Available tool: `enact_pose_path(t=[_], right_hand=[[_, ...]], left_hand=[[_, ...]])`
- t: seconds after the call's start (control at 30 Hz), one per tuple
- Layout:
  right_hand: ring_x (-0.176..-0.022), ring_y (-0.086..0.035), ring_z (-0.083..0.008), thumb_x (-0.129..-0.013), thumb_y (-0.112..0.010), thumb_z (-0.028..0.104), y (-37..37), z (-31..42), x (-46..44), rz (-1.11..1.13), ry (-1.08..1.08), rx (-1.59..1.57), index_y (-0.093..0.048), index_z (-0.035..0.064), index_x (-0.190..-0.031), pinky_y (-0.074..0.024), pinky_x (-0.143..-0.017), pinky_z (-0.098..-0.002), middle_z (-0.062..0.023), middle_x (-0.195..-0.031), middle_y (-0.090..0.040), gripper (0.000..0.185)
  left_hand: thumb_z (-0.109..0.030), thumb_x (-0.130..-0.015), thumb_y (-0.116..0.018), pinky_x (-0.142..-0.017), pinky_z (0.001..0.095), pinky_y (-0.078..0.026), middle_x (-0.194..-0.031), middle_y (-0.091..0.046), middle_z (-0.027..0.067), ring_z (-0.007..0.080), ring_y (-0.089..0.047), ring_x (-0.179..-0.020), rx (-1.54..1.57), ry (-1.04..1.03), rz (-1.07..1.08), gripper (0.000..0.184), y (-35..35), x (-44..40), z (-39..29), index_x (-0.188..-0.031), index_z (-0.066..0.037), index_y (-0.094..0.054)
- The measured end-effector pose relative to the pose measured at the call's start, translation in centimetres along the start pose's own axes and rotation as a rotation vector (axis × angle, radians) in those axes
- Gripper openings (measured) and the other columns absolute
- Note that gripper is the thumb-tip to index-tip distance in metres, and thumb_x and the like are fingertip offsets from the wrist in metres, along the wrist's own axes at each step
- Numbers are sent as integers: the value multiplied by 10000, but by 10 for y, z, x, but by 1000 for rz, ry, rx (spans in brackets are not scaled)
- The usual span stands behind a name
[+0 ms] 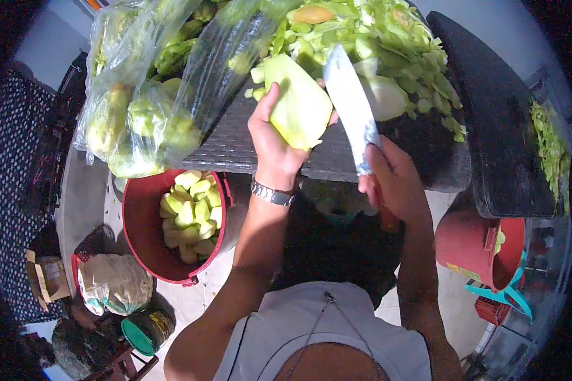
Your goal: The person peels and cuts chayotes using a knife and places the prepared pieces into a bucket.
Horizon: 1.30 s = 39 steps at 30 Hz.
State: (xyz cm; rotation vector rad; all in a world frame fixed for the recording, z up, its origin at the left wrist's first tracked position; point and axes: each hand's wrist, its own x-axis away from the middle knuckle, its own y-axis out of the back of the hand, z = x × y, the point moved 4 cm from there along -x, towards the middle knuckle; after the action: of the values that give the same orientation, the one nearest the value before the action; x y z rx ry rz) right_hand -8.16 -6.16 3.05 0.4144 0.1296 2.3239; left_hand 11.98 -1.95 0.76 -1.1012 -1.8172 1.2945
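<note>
the left hand, its grip closed around a pale green, smooth peeled fruit, holds it above the dark ridged bench. the right hand has its grip wrapped round the handle of a broad silver-bladed knife, blade beside the fruit. light green peelings lie heaped behind.

Glossy metal knife blade; clear crinkled plastic bag; smooth red plastic bucket; white cloth top
</note>
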Motion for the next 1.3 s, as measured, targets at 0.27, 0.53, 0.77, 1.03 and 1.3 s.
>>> enact_pose_path(t=[0.27,0.53,0.77,1.03,1.3], right_hand=[[-468,-461,-47,-1047,-532,301,103,-49,38,-458,312,468,-604,86,-1291,-367,-417,-222,9,-666,-546,333],[-788,-660,-271,-977,-638,287,90,-10,23,-595,319,562,-566,5,-1324,-531,-776,-403,-171,-902,-684,453],[-689,-589,-214,-975,-663,344,111,-19,27,-723,154,488,-626,1,-1069,-479,-657,-372,-126,-789,-635,357],[-633,-509,-180,-996,-646,315,148,-63,76,-734,55,191,-599,26,-903,-473,-603,-372,-134,-771,-626,307],[-614,-614,-171,-914,-726,399,115,-45,38,-641,217,407,-586,94,-1222,-504,-640,-359,-46,-709,-650,456]], left_hand=[[-223,-686,-786,-1032,506,-486,-1371,-545,283,418,-599,-1200,-875,152,51,966,42,130,-114,-1508,37,-351],[-8,-831,-724,-1005,340,-476,-1186,-692,128,216,-652,-1103,-1655,-216,-320,415,-36,174,-152,-1236,27,-639],[-201,-827,-785,-996,414,-500,-1196,-683,157,336,-656,-1111,-2026,-265,842,434,-90,23,-5,-1219,-61,-661],[-312,-605,-898,-860,424,-531,-1016,-708,194,385,-676,-962,-2220,92,1259,786,-94,-124,85,-1290,-50,-614],[-374,-634,-906,-929,382,-520,-1122,-706,171,336,-677,-1013,-2076,-109,1159,761,-79,-101,74,-1264,-43,-636]])
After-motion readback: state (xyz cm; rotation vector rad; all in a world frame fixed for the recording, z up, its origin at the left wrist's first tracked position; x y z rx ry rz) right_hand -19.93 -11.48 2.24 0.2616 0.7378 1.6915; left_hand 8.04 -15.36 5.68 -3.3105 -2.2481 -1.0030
